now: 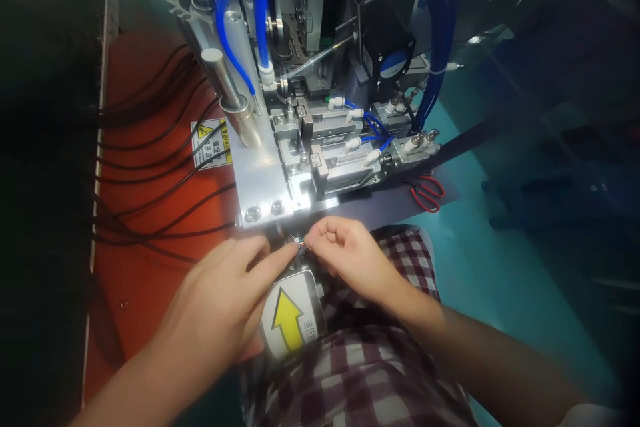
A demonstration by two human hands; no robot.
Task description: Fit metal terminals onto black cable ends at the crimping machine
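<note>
My right hand (353, 260) is closed in a pinch, thumb and forefinger together at a tiny, partly coloured piece (300, 241) too small to name. From the other side my left hand (220, 293) reaches the same spot. Its thumb tip presses there, and the other fingers curl in out of sight. Both sets of fingertips nearly meet, just in front of the near edge of a bright metal plate (263, 177) with two bolts. Right below them lies a white rounded cover (295, 313) with a yellow arrow.
Machinery with pneumatic cylinders (345, 167) and blue air hoses (263, 7) rises ahead. Several black cables (160, 180) cross the orange-red panel (145, 293) at left, near a warning label (213, 143). Red-handled cutters (427, 193) lie at right. Checkered cloth (360, 373) covers my lap.
</note>
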